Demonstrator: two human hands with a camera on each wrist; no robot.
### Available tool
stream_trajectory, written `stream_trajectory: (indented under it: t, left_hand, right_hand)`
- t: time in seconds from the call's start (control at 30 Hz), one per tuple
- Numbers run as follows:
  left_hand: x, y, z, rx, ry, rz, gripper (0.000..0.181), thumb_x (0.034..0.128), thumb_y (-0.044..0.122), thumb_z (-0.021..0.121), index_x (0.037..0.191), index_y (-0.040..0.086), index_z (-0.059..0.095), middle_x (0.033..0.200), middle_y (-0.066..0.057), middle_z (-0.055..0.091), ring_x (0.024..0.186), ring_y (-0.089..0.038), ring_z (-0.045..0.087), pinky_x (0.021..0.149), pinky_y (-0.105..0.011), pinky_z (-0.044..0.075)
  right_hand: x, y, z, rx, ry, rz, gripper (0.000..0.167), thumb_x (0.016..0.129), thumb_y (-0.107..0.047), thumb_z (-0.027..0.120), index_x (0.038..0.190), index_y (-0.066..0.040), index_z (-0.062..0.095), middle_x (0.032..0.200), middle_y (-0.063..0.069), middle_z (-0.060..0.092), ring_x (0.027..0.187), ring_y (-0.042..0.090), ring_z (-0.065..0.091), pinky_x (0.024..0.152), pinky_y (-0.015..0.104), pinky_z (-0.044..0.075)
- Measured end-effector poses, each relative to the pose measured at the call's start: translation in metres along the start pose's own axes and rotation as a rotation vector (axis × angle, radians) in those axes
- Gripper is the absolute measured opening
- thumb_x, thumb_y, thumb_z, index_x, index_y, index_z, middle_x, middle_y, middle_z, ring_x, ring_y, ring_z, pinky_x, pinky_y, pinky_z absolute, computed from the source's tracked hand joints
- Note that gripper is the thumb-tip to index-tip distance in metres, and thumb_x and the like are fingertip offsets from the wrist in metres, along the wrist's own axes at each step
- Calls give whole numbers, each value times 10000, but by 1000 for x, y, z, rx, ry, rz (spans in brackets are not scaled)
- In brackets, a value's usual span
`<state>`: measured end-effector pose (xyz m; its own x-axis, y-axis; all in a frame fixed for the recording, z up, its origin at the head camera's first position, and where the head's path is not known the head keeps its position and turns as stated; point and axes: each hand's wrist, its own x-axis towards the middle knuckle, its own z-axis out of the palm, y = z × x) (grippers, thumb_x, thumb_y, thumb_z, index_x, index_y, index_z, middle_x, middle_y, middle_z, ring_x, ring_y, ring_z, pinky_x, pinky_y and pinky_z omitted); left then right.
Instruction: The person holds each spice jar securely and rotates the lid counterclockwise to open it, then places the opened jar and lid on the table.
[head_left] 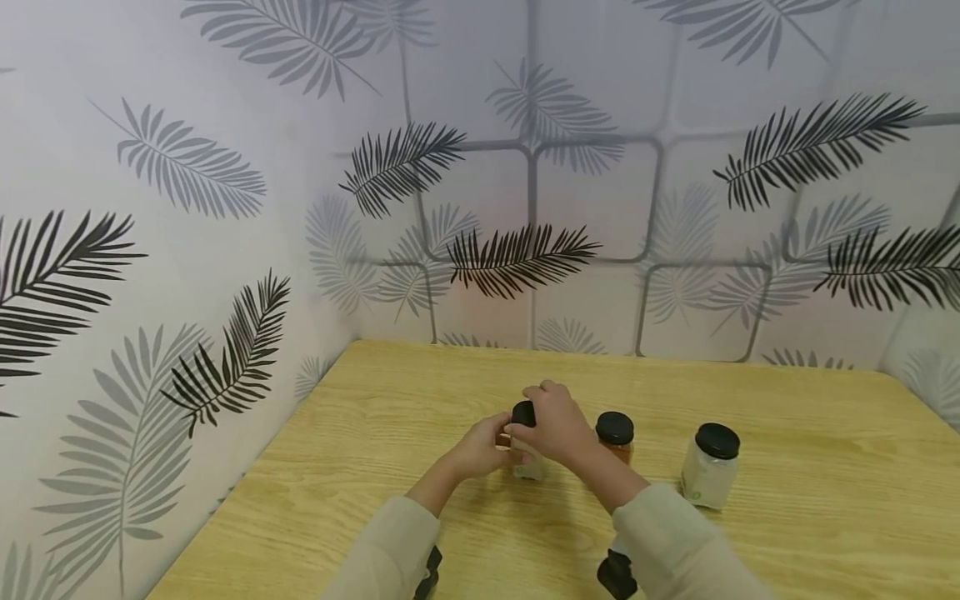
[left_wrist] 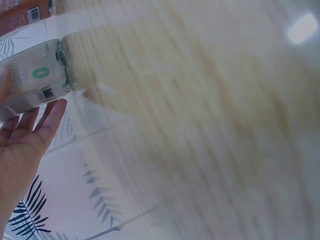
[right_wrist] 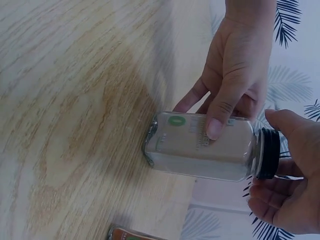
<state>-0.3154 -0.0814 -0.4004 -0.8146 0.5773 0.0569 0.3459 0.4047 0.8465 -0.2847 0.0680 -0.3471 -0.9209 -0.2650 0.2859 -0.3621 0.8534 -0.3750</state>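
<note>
A clear, square-sided jar (right_wrist: 200,155) of pale contents, with green print on its side, stands upright on the wooden table. The left hand (head_left: 480,450) holds its body from the left, thumb across the label in the right wrist view. Curled round the black lid (right_wrist: 269,154) on top is the right hand (head_left: 558,421), thumb on one side and fingers on the other. The lid sits on the jar's neck. In the left wrist view the same jar (left_wrist: 37,75) shows only its lower part; its lid is out of frame.
Just right of the hands stands a jar with orange-red contents and a black lid (head_left: 615,428), partly hidden by the right forearm. Farther right is another pale-filled jar (head_left: 708,475), also black-lidded. A feather-patterned wall borders the wooden table (head_left: 360,400) at the back and left.
</note>
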Motion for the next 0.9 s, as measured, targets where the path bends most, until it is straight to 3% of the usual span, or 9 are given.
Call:
stream_trajectory:
  t: [0.17,0.37,0.9]
  left_hand:
    - [0,-1,0,3,-1,8,470,887,123,629,1313,31,455,1315,-171,492,1199,-391,505,943,-437,488]
    - [2,-3,1,7,4,-5,444,887,128,630,1284,17,463,1287,-171,504,1204,-389,497,940,-435,490]
    - [1,-3,0,-2,2,3,462,883,123,635,1290,5,451,1221,-164,535,1178,-376,512,927,-410,501]
  right_hand:
    - [-1,-2,4,-33,27,60,468,817,-335,709,1086,31,595,984,150,576,823,248,542,627,336,504]
    - [1,-2,3,42,21,73,424,816,-248,718,1113,23,586,1009,164,580,864,265,553,674,351,526]
    - [1,-1,-2,125,-48,26,402,825,-94,684,1186,43,571,1090,197,586,959,316,543,696,352,530]
